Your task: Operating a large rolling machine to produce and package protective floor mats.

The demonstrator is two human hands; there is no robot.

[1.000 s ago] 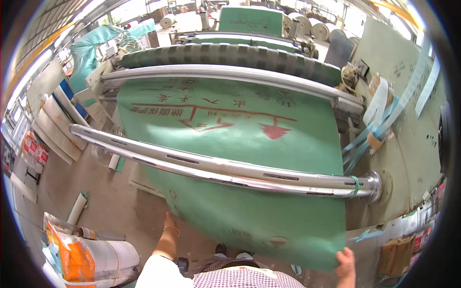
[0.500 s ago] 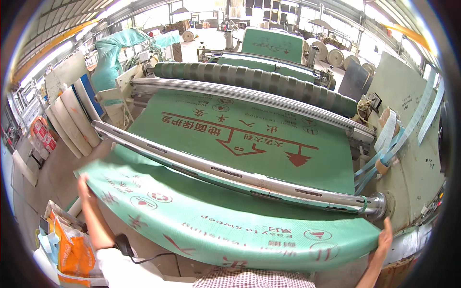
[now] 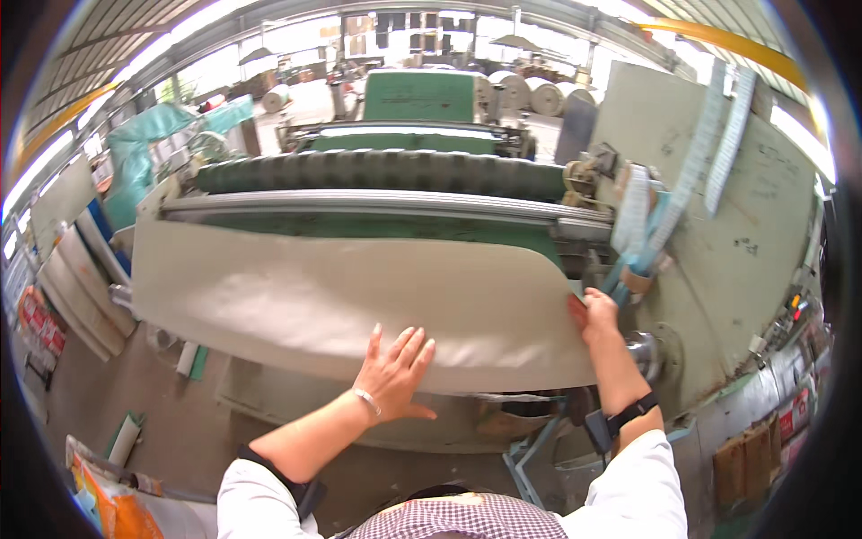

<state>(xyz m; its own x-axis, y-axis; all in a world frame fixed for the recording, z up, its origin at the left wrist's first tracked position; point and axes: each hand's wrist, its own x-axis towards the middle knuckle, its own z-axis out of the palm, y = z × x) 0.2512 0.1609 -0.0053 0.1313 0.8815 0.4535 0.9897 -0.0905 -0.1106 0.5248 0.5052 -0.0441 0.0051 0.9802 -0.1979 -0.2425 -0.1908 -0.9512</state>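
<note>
A wide flexible sheet of floor-protection mat [image 3: 341, 287] lies across the metal roller, its plain beige-grey side up. My left hand [image 3: 393, 373], with a bracelet at the wrist, rests on the sheet's near part, fingers spread. My right hand [image 3: 596, 316] is at the sheet's right edge, its fingers closed around that edge. Beneath the sheet most of the metal roller is hidden; only its right end [image 3: 645, 355] and a bit at the left show. Behind it a strip of green mat [image 3: 404, 229] shows under a silver rail [image 3: 377, 207].
A dark banded roller [image 3: 386, 175] spans the machine behind the rail. Pale blue straps [image 3: 687, 180] hang by a large board [image 3: 745, 251] at right. Curved beige boards [image 3: 85, 287] lean at left. An orange-and-white bag [image 3: 112, 494] stands at lower left.
The sheet's near end has gone from hanging low, green printed side showing, to lying over the roller, beige side up. My left hand has moved inward from the left edge; my right hand has moved farther up.
</note>
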